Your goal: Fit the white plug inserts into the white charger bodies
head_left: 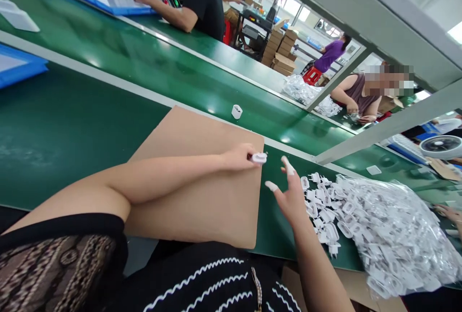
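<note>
My left hand is closed on a small white plug part at the right edge of a brown cardboard sheet. My right hand is spread open above the green bench, white cots on its fingertips, holding nothing. It hovers just left of a heap of white plug parts lying loose on the bench. A single white part sits alone on the green conveyor belt beyond the cardboard.
A big clear bag of white parts fills the right side. Grey frame bars cross above. Other people work across the belt: an arm at a blue tray, another person far right. A small fan stands at right.
</note>
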Motion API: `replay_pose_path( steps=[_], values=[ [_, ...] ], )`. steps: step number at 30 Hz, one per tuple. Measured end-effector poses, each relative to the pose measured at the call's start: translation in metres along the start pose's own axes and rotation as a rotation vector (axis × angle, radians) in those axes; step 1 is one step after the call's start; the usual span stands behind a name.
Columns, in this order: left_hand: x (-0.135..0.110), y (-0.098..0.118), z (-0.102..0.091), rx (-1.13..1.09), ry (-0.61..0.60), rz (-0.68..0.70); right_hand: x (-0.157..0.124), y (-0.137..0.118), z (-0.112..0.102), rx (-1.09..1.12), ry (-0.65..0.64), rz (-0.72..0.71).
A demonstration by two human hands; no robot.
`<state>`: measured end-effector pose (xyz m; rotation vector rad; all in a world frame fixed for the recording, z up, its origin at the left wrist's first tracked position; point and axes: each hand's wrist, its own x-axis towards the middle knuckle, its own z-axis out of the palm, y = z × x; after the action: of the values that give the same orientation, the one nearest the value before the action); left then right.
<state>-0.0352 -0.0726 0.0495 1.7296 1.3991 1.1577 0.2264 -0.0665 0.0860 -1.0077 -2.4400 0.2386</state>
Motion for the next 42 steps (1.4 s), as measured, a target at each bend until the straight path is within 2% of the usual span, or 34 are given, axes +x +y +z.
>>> replay_pose_path(
  steps=[2, 4, 6, 9, 12, 14, 15, 16, 17, 19, 21, 23, 25, 27, 29, 31, 34, 36, 40, 42],
  values=[
    [0.007, -0.014, -0.027, 0.038, 0.251, -0.041, -0.034, 0.006, -0.016, -0.198, -0.033, 0.037],
    [0.02, -0.035, -0.062, 0.131, 0.502, -0.137, -0.062, 0.013, -0.025, -0.399, -0.101, 0.128],
    [0.037, -0.058, -0.099, 0.284, 0.657, -0.262, -0.077, 0.018, -0.027, -0.496, -0.159, 0.186],
    [0.061, -0.083, -0.14, 0.477, 0.667, -0.434, -0.075, 0.026, -0.02, -0.481, -0.167, 0.19],
    [0.071, -0.088, -0.153, 0.538, 0.622, -0.556, -0.064, 0.031, -0.017, -0.478, -0.154, 0.177],
    [0.069, -0.085, -0.15, 0.654, 0.68, -0.507, -0.06, 0.032, -0.018, -0.498, -0.168, 0.151],
    [0.067, -0.084, -0.149, 0.744, 0.695, -0.419, -0.06, 0.031, -0.019, -0.503, -0.183, 0.131],
    [0.065, -0.083, -0.148, 0.836, 0.666, -0.299, -0.06, 0.031, -0.02, -0.498, -0.204, 0.111],
    [0.065, -0.084, -0.148, 0.916, 0.576, -0.182, -0.059, 0.031, -0.02, -0.481, -0.229, 0.095],
    [0.067, -0.085, -0.153, 1.008, 0.274, -0.078, -0.058, 0.032, -0.021, -0.409, -0.272, 0.094],
    [0.074, -0.086, -0.161, 1.027, 0.053, -0.139, -0.056, 0.035, -0.021, -0.264, -0.262, 0.134],
    [0.079, -0.079, -0.163, 1.03, 0.013, -0.218, -0.052, 0.037, -0.02, -0.009, -0.149, 0.213],
    [0.078, -0.062, -0.152, 1.016, 0.052, -0.208, -0.047, 0.037, -0.018, 0.375, 0.044, 0.358],
    [0.066, -0.036, -0.125, 0.941, 0.056, -0.142, -0.042, 0.033, -0.017, 0.824, 0.182, 0.554],
    [0.045, -0.007, -0.083, 0.809, 0.006, -0.038, -0.036, 0.028, -0.015, 1.2, 0.192, 0.72],
    [0.018, 0.018, -0.039, 0.689, -0.121, 0.117, -0.029, 0.023, -0.011, 1.403, 0.138, 0.804],
    [-0.016, 0.036, 0.014, 0.565, -0.22, 0.217, -0.02, 0.015, -0.005, 1.456, 0.073, 0.855],
    [-0.03, 0.034, 0.033, 0.49, -0.199, 0.203, -0.017, 0.01, 0.0, 1.433, 0.044, 0.875],
    [-0.038, 0.018, 0.041, 0.255, -0.086, 0.17, -0.013, 0.0, 0.006, 1.205, 0.116, 0.803],
    [-0.037, 0.012, 0.039, 0.148, -0.089, 0.174, -0.009, -0.006, 0.009, 1.074, 0.145, 0.745]
  ],
)
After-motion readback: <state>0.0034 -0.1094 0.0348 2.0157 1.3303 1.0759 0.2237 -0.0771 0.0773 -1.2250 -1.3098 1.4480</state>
